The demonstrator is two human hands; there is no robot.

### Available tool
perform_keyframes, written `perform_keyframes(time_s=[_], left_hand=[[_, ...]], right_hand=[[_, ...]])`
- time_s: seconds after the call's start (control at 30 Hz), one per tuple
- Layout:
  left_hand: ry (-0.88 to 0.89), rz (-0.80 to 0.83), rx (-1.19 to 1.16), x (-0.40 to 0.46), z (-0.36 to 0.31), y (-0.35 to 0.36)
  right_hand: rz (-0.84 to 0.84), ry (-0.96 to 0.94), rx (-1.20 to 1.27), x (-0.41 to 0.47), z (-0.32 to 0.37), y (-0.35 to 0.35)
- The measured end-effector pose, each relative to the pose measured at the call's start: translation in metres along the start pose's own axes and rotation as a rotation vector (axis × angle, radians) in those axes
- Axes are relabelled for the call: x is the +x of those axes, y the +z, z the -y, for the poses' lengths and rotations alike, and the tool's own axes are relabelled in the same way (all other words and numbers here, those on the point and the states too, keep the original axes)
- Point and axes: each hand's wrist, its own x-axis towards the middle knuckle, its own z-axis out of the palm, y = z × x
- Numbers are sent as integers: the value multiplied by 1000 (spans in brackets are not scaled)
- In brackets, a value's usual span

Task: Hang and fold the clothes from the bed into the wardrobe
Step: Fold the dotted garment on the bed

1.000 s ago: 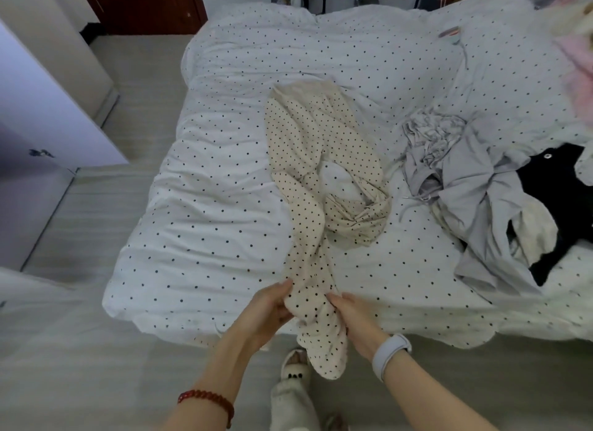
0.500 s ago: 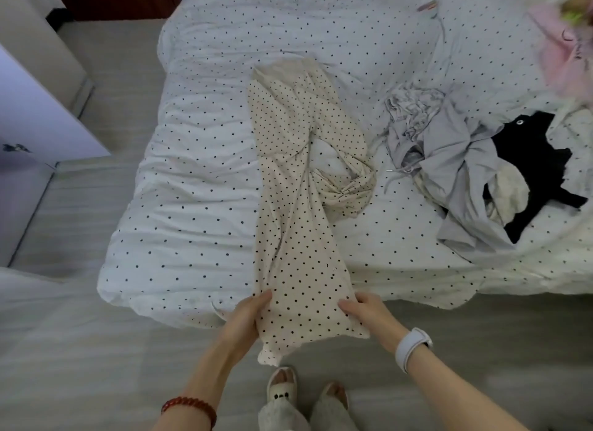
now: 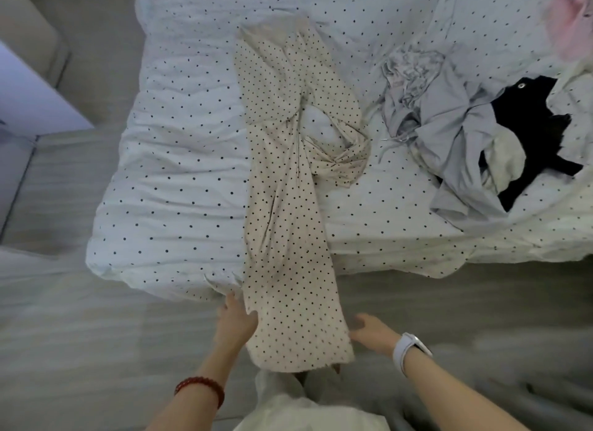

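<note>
A cream pair of trousers with black dots (image 3: 288, 206) lies lengthwise on the white dotted bed (image 3: 179, 180). One leg is spread flat and hangs over the bed's near edge; the other leg curls in a loop to the right. My left hand (image 3: 236, 321) holds the left edge of the hanging leg near its hem. My right hand (image 3: 369, 332) holds the right edge of the same leg, fingers partly behind the cloth. A heap of grey, black and pale garments (image 3: 465, 135) lies on the bed's right side.
A pink garment (image 3: 574, 19) shows at the top right corner. A white wardrobe or cabinet panel (image 3: 29, 103) stands at the left. Grey floor (image 3: 80, 350) runs along the bed's near edge and left side.
The bunched trouser leg has been spread wide and pulled toward me over the bed's edge. My hands moved apart to its two edges. The camera tilted further down.
</note>
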Motion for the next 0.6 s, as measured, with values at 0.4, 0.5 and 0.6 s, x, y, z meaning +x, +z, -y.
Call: perform_keyframes(time_s=[0.4, 0.5, 0.6], left_hand=[[571, -212, 66, 39, -158, -1], [779, -324, 300, 71, -215, -1], [838, -391, 662, 119, -256, 8]], right_hand=[[-337, -148, 535, 43, 69, -112], [-355, -176, 706, 68, 98, -148], [-373, -160, 835, 102, 124, -182]])
